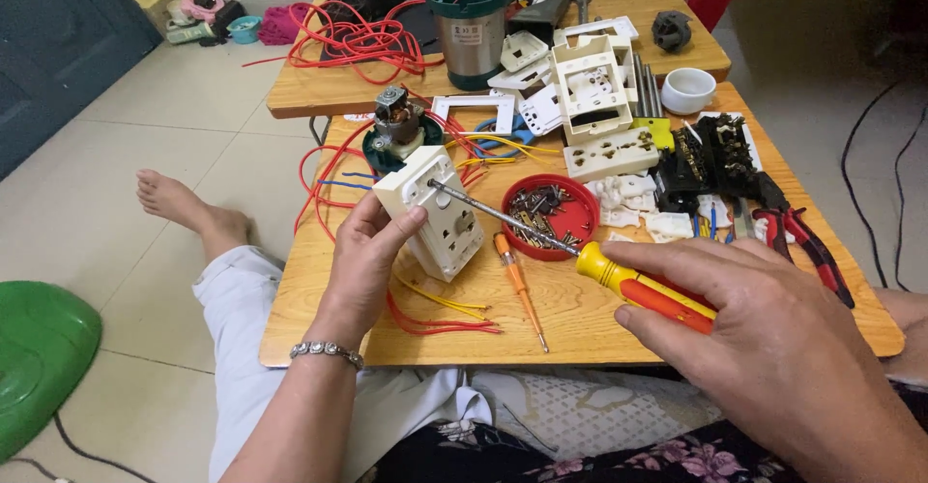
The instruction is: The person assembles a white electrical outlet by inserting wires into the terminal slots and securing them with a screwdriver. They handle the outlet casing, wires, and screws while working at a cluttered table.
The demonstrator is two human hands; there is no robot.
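While the left hand (367, 261) wraps its fingers (382, 236) around the lower edge of a cream socket box (440, 214), the thumb lies across its near face and holds it tilted above the wooden table (580, 319). Box: hard moulded plastic, judged light and stiff, smooth enough to slip, likely to crack if squeezed on thin walls; best taken by the thick side edges, as now. Its long axis runs from up beside the thumb tip down and away to the right of the fingers, socket face turned to the right. Right hand (764, 319) closed around the yellow-and-red handle of a screwdriver (580, 256); steel shaft runs up and left from those fingers, tip touching the box's upper face just past the left thumb. Tool judged rigid, handle grippy. Just beyond the shaft, a red lid of screws (551, 214). Below the shaft, between the two hands, a small orange tester screwdriver (520, 285) lies on the table, tip pointing toward the person. Red and yellow wires (435, 314) trail under the left fingers. Behind the box, a small motor (398, 120) with copper windings. Right of the right-hand fingers, red-handled pliers (807, 241); further off, loose white socket parts (609, 154).
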